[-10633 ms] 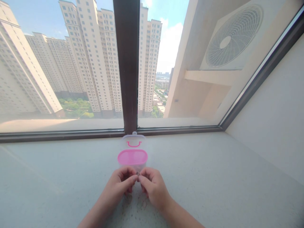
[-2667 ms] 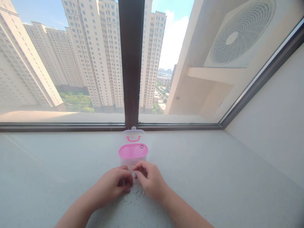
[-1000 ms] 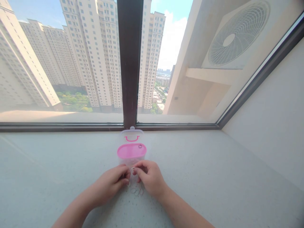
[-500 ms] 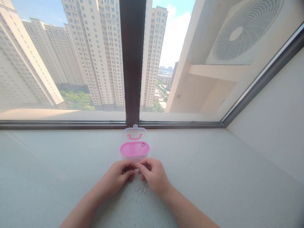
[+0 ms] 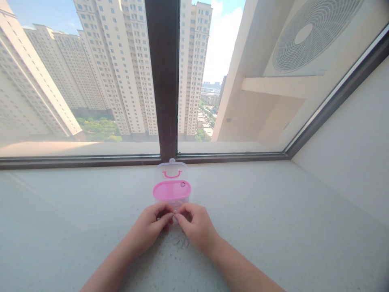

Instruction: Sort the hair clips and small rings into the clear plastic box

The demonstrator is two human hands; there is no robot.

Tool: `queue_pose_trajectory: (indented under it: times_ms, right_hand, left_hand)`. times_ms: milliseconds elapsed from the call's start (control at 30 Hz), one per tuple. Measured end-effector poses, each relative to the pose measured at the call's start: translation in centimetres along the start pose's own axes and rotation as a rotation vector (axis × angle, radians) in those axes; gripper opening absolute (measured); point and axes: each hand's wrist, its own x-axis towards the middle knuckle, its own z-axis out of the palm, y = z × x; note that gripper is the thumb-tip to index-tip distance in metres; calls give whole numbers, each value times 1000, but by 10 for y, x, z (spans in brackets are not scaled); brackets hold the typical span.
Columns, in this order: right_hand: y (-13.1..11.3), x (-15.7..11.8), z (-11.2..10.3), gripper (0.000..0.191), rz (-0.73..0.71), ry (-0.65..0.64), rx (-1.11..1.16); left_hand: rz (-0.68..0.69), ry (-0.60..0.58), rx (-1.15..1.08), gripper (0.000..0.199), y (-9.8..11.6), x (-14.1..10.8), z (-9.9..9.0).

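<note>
1. Pale, speckled and broad, the sill [image 5: 288,219] runs from the lower edge of the view up to a dark window frame [image 5: 231,157]. For the clock below, the centre is the spot where the fingertips meet, with 12 o'clock towards the glass.
2. Outside, tower blocks [image 5: 112,65] fill 10 to 11 o'clock, with greenery [image 5: 99,127] at their foot. A dark window post [image 5: 165,81] rises at 12, an outdoor fan unit [image 5: 316,36] sits between 1 and 2, and a white wall [image 5: 352,138] slopes down at 2 to 3.
3. At the centre is a small pale ring [image 5: 175,211], pinched between both hands just above the sill and close to the near side of the container [image 5: 178,201].
4. The left hand [image 5: 152,225], at 8 to 9 o'clock, closes thumb and forefinger on it, the other fingers curled under.
5. The right hand [image 5: 196,225], at 3 to 4 o'clock, pinches it likewise from the opposite side.
6. Just beyond, at 12 o'clock, is that see-through container with an oval pink top [image 5: 169,190]. A dark ring [image 5: 182,184] lies flat on the pink, towards 1 o'clock. Behind it stands a clear piece [image 5: 159,170] bearing a pink handle [image 5: 172,176].
7. Near 6 o'clock, loose rings [image 5: 177,243] lie close together on the sill; they are too faint to count surely.
</note>
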Motion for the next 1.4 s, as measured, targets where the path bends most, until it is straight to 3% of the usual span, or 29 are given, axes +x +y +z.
queue_pose_trajectory:
  times_ms: [333,600,1000,1400]
  right_hand:
    - [-1,0,1,14,17,-21,23]
    - [-2,0,0,12,28,3,78]
    - [0,1,-1,13,46,19,157]
    - [7,2,-1,13,96,9,178]
  left_hand:
    - [29,13,-49,16,-3,1,-1]
    - [-57,-21,-125,17,-7,2,3]
    - [-8,6,205,31,4,-2,2]
    - [-13,-57,-71,19,-2,3,-1]
